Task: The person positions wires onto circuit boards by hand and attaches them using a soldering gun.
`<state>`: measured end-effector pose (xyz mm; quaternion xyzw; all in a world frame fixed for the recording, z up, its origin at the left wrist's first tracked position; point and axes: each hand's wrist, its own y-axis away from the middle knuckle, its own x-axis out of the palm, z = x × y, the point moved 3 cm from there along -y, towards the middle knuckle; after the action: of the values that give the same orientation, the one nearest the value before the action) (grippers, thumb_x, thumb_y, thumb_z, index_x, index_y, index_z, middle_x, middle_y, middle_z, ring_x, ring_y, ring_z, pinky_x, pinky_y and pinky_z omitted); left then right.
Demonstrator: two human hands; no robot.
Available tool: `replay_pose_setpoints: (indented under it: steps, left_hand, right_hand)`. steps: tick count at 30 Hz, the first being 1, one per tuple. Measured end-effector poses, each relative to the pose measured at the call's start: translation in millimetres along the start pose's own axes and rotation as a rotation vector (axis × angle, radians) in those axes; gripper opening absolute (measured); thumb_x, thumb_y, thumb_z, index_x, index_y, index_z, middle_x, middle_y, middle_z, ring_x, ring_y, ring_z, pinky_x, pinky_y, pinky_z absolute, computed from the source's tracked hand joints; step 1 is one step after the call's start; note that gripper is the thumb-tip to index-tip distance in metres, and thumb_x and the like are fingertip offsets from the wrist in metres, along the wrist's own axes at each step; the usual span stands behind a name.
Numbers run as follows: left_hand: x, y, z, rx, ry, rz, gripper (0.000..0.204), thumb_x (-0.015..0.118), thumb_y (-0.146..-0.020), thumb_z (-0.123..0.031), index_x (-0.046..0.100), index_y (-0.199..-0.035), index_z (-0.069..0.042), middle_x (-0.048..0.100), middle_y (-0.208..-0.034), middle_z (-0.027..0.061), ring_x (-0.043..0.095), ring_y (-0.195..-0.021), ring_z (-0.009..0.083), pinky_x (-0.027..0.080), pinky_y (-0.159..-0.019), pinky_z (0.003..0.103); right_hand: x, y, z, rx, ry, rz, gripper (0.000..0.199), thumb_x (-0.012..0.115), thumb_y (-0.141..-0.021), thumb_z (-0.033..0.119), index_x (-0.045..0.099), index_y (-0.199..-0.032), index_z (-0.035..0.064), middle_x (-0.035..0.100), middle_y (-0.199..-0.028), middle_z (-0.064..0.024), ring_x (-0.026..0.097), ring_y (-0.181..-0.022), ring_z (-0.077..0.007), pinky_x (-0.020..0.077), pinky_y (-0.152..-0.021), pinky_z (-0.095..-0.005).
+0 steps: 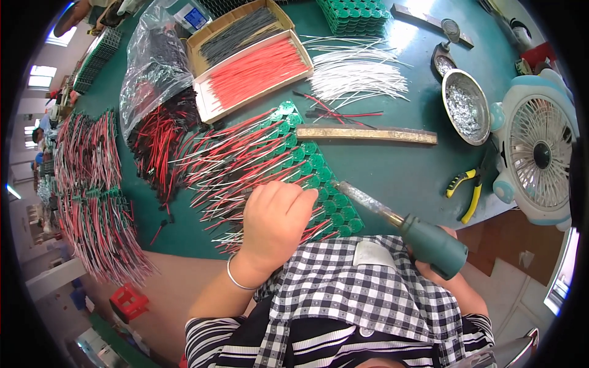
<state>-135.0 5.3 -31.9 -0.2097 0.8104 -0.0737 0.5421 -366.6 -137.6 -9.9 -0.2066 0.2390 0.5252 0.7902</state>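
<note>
My left hand is closed, fingers curled and pressed together, over the panel of round green circuit boards. Whatever its fingertips hold is hidden. Red and white wires stick out leftward from the boards, some passing under this hand. My right hand grips the thick green handle of a soldering iron, which partly covers the fingers. The iron's metal tip points up and left and ends at the boards, just right of my left fingertips; contact is too small to tell.
Beyond the panel lie a wooden strip, white wires and a box of red wires. A plastic bag spills red and black leads. To the right are a metal bowl, yellow-handled pliers and a fan.
</note>
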Motion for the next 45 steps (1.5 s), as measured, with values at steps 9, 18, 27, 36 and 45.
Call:
replay_pose_setpoints:
  steps: [9,18,27,36,45]
  left_hand:
    - [5.2,1.2,-0.2,0.01,0.063,-0.045,0.022,0.071,-0.067,-0.001,0.065,-0.088,-0.006,0.057,-0.081,0.0054,0.055,-0.074,0.0236,0.042,-0.067,0.037]
    - [7.1,1.8,2.9,-0.006,0.094,-0.049,0.022,0.071,-0.068,-0.001,0.064,-0.088,-0.006,0.056,-0.082,0.0056,0.055,-0.075,0.0241,0.042,-0.068,0.037]
    - [9.0,1.4,5.5,-0.009,0.111,-0.048,0.022,0.071,-0.067,0.001,0.063,-0.087,-0.005,0.057,-0.081,0.0061,0.055,-0.074,0.0243,0.042,-0.068,0.037]
    - [9.3,0.3,5.5,-0.011,0.086,-0.057,0.022,0.07,-0.066,0.001,0.063,-0.086,-0.006,0.057,-0.08,0.006,0.055,-0.073,0.0246,0.043,-0.068,0.037]
    - [11.1,-7.9,3.7,-0.14,0.058,-0.049,0.016,0.07,-0.067,-0.003,0.059,-0.077,-0.009,0.056,-0.073,0.0029,0.053,-0.069,0.023,0.04,-0.063,0.036]
  right_hand:
    - [6.4,4.4,-2.6,-0.016,0.142,0.006,0.025,0.067,-0.067,0.007,0.067,-0.092,0.0054,0.065,-0.087,-0.0093,0.064,-0.076,-0.0288,0.0524,-0.068,-0.035]
    - [9.5,0.5,1.0,-0.051,0.173,0.039,0.022,0.065,-0.074,0.01,0.065,-0.096,0.0047,0.064,-0.09,-0.0097,0.06,-0.08,-0.0312,0.0471,-0.074,-0.041]
    - [8.6,0.0,-1.5,-0.092,0.229,0.048,0.027,0.071,-0.065,0.009,0.068,-0.092,0.0055,0.066,-0.089,-0.009,0.065,-0.078,-0.0271,0.0529,-0.067,-0.0327]
    - [11.3,0.5,-7.0,0.046,0.196,-0.144,0.02,0.057,-0.083,0.023,0.063,-0.087,0.0048,0.061,-0.068,-0.0052,0.059,-0.056,-0.0242,0.0474,-0.056,-0.0349]
    - [6.6,6.0,-9.1,0.094,0.017,0.005,0.031,0.068,-0.066,0.008,0.066,-0.097,0.0054,0.066,-0.092,-0.0078,0.065,-0.077,-0.0248,0.0526,-0.069,-0.0307]
